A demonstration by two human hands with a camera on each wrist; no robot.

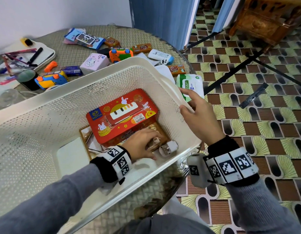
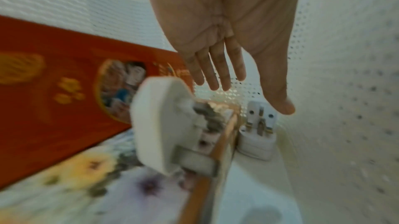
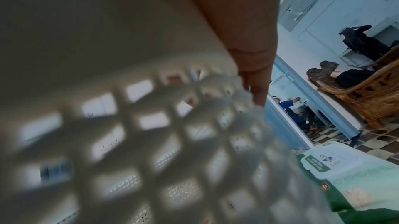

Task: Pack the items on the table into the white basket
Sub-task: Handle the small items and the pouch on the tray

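From the head camera, the white basket [image 1: 102,85] sat on the table, holding a red "KEE FUNG" box [image 1: 122,115]. The right hand [image 1: 197,115] gripped its rim.

At the left wrist, the left hand [image 2: 226,31] lay flat, fingers straight, above a blurred white plug adapter [image 2: 164,125].

The right wrist showed a wipes pack [image 3: 356,176], its lettering perhaps "AMD".

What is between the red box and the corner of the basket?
Two white plugs lie there by the open left hand, between red box and basket corner; the left wrist view shows it best.
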